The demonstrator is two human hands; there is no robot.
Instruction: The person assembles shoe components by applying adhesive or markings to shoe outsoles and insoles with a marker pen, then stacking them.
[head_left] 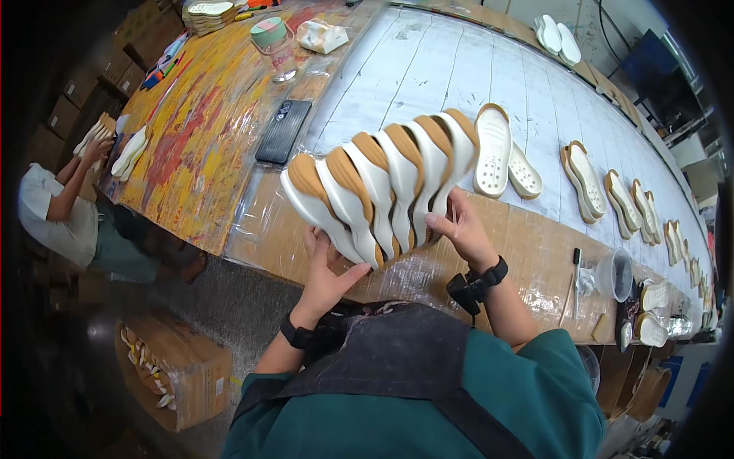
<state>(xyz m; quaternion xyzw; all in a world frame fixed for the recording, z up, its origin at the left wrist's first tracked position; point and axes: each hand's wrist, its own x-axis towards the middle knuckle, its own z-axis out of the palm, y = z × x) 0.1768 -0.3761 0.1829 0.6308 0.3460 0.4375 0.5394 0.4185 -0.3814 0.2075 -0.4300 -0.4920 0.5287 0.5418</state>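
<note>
Between my two hands is a row of several shoe soles (386, 187), white with tan-brown bottoms, nested side by side and held up off the cardboard-covered table edge. My left hand (325, 268) grips the row's left end from below, thumb pressed along the lower edge. At the right end my right hand (461, 229) is closed on the soles, its thumb on the side of the last ones. Just beyond the right end, a white perforated sole (493, 149) and a smaller one (524, 172) lie on the white work surface.
More soles (585, 183) lie in a line along the right. A black phone (284, 131) and a lidded cup (275, 50) are at left on the paint-stained table (191, 130). A clear plastic tub (614, 274) sits right. Another person (69, 206) handles soles at far left. A carton (195, 375) stands below.
</note>
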